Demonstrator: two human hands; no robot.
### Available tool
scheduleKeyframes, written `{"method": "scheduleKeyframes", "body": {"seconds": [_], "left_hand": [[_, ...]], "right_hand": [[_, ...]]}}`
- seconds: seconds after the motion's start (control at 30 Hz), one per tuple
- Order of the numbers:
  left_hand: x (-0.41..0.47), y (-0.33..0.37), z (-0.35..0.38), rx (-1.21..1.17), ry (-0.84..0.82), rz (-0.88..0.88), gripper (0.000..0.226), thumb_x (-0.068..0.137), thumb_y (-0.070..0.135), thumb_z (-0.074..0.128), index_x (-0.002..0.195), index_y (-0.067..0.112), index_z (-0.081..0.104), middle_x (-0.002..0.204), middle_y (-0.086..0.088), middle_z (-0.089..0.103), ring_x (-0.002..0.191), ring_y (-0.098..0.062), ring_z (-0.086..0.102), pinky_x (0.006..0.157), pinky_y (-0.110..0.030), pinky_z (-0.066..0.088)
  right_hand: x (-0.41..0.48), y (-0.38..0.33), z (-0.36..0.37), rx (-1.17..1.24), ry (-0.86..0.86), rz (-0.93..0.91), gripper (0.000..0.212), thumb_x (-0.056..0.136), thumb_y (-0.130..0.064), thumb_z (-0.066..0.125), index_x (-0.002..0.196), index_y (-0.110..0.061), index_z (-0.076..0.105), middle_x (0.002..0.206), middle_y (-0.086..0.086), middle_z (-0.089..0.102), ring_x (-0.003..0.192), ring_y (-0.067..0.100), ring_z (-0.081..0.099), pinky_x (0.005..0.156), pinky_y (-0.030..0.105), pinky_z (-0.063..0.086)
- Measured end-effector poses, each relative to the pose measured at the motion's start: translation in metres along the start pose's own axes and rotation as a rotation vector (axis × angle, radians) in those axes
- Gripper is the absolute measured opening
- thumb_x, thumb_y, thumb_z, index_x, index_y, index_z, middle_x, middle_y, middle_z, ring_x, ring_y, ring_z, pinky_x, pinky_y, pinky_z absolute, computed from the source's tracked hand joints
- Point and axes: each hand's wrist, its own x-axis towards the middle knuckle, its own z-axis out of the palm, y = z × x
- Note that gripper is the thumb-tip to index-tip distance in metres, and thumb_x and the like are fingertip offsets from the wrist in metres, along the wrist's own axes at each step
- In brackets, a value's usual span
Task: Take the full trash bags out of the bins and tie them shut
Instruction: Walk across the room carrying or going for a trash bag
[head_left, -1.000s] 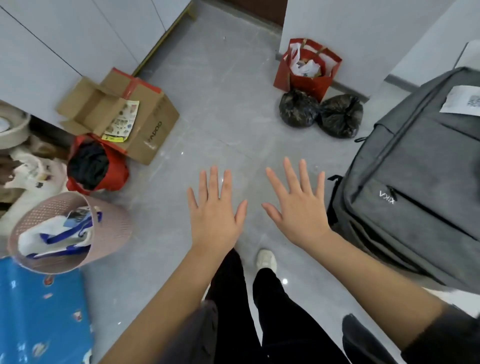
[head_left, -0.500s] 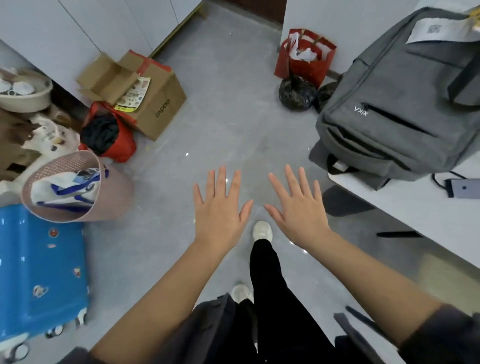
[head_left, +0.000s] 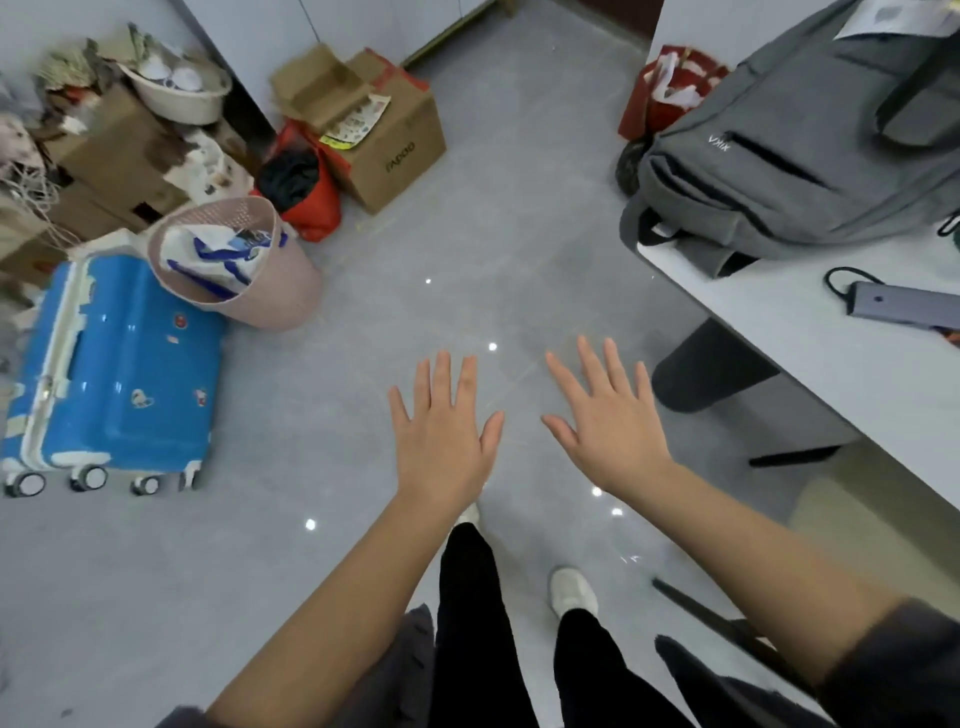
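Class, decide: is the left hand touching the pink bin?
Apart. The head view shows bare floor between the left hand and the pink bin.

Spread hands (head_left: 524, 441) above pink bin (head_left: 244, 283)

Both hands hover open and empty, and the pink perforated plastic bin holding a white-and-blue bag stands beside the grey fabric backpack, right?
No: the head view shows the pink perforated plastic bin beside the blue hard-shell suitcase, not the grey fabric backpack. Left hand and right hand are open and empty.
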Motion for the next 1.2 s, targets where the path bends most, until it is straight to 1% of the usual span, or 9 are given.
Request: {"method": "scheduleKeyframes", "body": {"seconds": [0.13,0.23,0.4,0.57,0.73,0.87,0.97,1.1,1.2], "left_hand": [[-0.066,0.043,0.021,-0.045,-0.014,-0.038,0.068,0.095,0.054,0.022,0.152,0.021,0.006,0.161,-0.007,0.007,0.148,-0.027,0.001,0.116,-0.053,0.006],[-0.113,0.071,0.036,-0.041,-0.007,-0.041,0.067,0.095,0.054,0.021,0.152,0.021,0.008,0.16,-0.008,0.01,0.148,-0.027,0.004,0.115,-0.054,0.006],[-0.18,0.108,0.06,-0.032,0.047,-0.063,0.068,0.092,0.054,0.023,0.149,0.017,0.023,0.155,-0.011,0.029,0.144,-0.031,0.023,0.111,-0.057,0.02],[-0.255,0.144,0.091,-0.037,0.078,-0.078,0.068,0.095,0.054,0.026,0.152,0.019,0.013,0.159,-0.009,0.017,0.147,-0.028,0.01,0.115,-0.054,0.01],[-0.349,0.188,0.113,-0.048,0.105,-0.127,0.069,0.092,0.056,0.02,0.15,0.019,0.022,0.155,-0.01,0.027,0.145,-0.03,0.021,0.112,-0.056,0.018],[-0.413,0.227,0.114,-0.075,0.082,-0.148,0.071,0.091,0.058,0.013,0.151,0.02,0.014,0.158,-0.008,0.02,0.147,-0.029,0.011,0.114,-0.055,0.012],[-0.449,0.262,0.113,-0.119,0.084,-0.167,0.068,0.095,0.055,0.024,0.152,0.021,0.009,0.16,-0.007,0.013,0.148,-0.027,0.004,0.115,-0.054,0.008],[-0.493,0.32,0.123,-0.159,0.094,-0.182,0.068,0.096,0.051,0.031,0.152,0.02,0.008,0.16,-0.006,0.011,0.148,-0.026,0.004,0.116,-0.054,0.009],[-0.524,0.372,0.138,-0.165,0.086,-0.199,0.068,0.096,0.05,0.033,0.152,0.02,0.009,0.16,-0.007,0.012,0.147,-0.026,0.006,0.115,-0.054,0.011]], "right_hand": [[-0.063,0.026,0.013,-0.053,0.015,-0.073,0.066,0.094,-0.057,0.029,0.151,-0.029,0.013,0.16,0.01,0.01,0.146,0.037,0.007,0.114,0.056,0.012],[-0.111,0.044,0.025,-0.057,-0.016,-0.074,0.066,0.095,-0.057,0.028,0.152,-0.03,0.007,0.161,0.008,0.003,0.147,0.035,0.001,0.115,0.055,0.008],[-0.181,0.067,0.044,-0.065,-0.03,-0.094,0.066,0.096,-0.057,0.026,0.152,-0.031,0.0,0.161,0.007,-0.002,0.147,0.033,-0.006,0.115,0.054,0.004],[-0.257,0.084,0.065,-0.081,0.023,-0.116,0.066,0.096,-0.058,0.024,0.151,-0.032,-0.002,0.161,0.007,-0.004,0.147,0.032,-0.007,0.116,0.053,0.003],[-0.355,0.105,0.086,-0.074,0.05,-0.165,0.066,0.096,-0.055,0.032,0.152,-0.03,0.007,0.161,0.009,0.004,0.147,0.034,0.0,0.115,0.055,0.007],[-0.417,0.126,0.091,-0.097,0.058,-0.226,0.066,0.095,-0.055,0.036,0.151,-0.03,0.014,0.16,0.009,0.009,0.147,0.035,0.006,0.114,0.057,0.011],[-0.458,0.149,0.087,-0.096,0.096,-0.244,0.065,0.094,-0.054,0.038,0.151,-0.03,0.017,0.16,0.009,0.014,0.146,0.035,0.01,0.114,0.057,0.017],[-0.508,0.198,0.094,-0.144,0.099,-0.287,0.065,0.095,-0.056,0.031,0.151,-0.032,0.008,0.161,0.006,0.008,0.147,0.032,0.004,0.114,0.053,0.013],[-0.548,0.242,0.102,-0.135,0.065,-0.326,0.066,0.095,-0.055,0.033,0.151,-0.032,0.007,0.161,0.006,0.004,0.147,0.032,0.001,0.115,0.054,0.01]]}}
